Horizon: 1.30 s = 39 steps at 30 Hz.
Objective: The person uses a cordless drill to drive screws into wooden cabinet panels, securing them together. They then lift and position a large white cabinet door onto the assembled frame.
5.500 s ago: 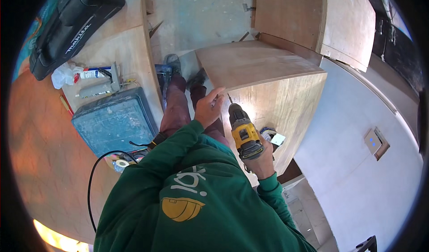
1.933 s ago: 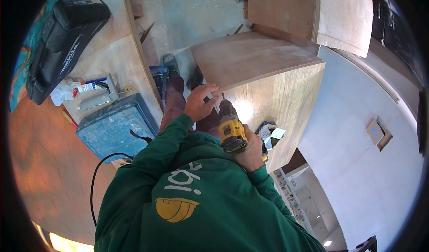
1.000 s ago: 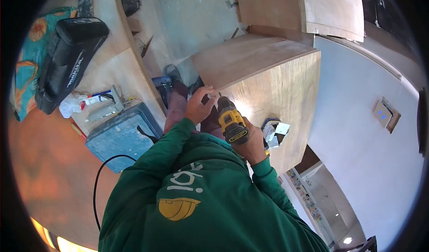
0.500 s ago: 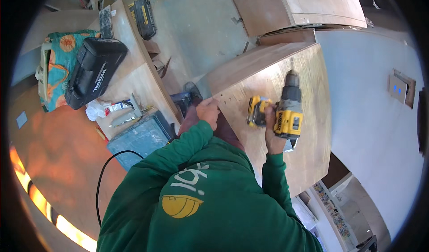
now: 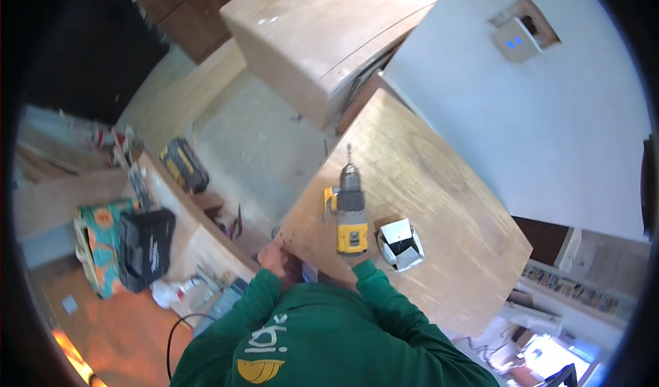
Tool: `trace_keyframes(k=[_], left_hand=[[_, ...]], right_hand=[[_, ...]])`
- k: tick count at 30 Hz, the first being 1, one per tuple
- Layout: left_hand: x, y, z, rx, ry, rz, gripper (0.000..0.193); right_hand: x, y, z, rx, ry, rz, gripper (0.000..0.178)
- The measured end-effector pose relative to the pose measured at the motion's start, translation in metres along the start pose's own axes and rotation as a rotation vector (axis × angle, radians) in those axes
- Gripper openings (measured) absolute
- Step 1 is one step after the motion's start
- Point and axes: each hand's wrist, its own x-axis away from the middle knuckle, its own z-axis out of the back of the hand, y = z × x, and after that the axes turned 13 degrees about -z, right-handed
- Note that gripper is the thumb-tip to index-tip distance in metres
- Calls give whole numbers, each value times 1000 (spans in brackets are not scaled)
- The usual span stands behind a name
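My right hand (image 5: 358, 259) grips a yellow and black cordless drill (image 5: 351, 219), held above a plywood panel (image 5: 439, 229). A thin bit points toward the far end, and the drill body hides most of that hand. At the panel's near left edge is my left hand (image 5: 272, 258), its fingers curled together; anything inside them is hidden. To the right of the drill, an open white cardboard box (image 5: 401, 245) with small dark pieces in it rests on the panel.
Left, a wooden surface holds a black tool case (image 5: 145, 248), a patterned bag (image 5: 103, 239) and a blue-grey case (image 5: 226, 299). A yellow-black case (image 5: 185, 165) lies beyond. Another wooden unit (image 5: 322, 37) stands ahead; a loose socket plate (image 5: 516, 41) hangs from the right wall.
The view has swung round and shifted. My right hand has brought the drill leftward, closer to the panel's left edge, uncovering the white box. My left hand stays by the panel edge.
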Motion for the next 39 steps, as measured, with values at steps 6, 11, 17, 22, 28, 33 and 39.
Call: trace_keyframes(k=[6,11,17,22,28,33,39], left_hand=[[-51,27,-13,-169,79,-377,35],[-94,133,-115,-266,-318,-730,36],[-155,187,-253,-71,-620,-508,41],[-187,172,-280,-398,-574,-907,38],[-184,185,-275,-326,-658,-719,35],[-214,158,-288,-322,-553,-837,33],[-219,189,-294,-427,-825,-848,29]], right_hand=[[-18,9,-10,-747,-193,-111,48],[-24,33,-26,-559,48,-58,41],[-10,-16,-26,301,357,-39,49],[3,-8,-49,446,627,-228,34],[8,-10,-61,341,621,-397,55],[-3,9,-62,385,702,-195,44],[-10,-12,-56,527,750,-94,62]])
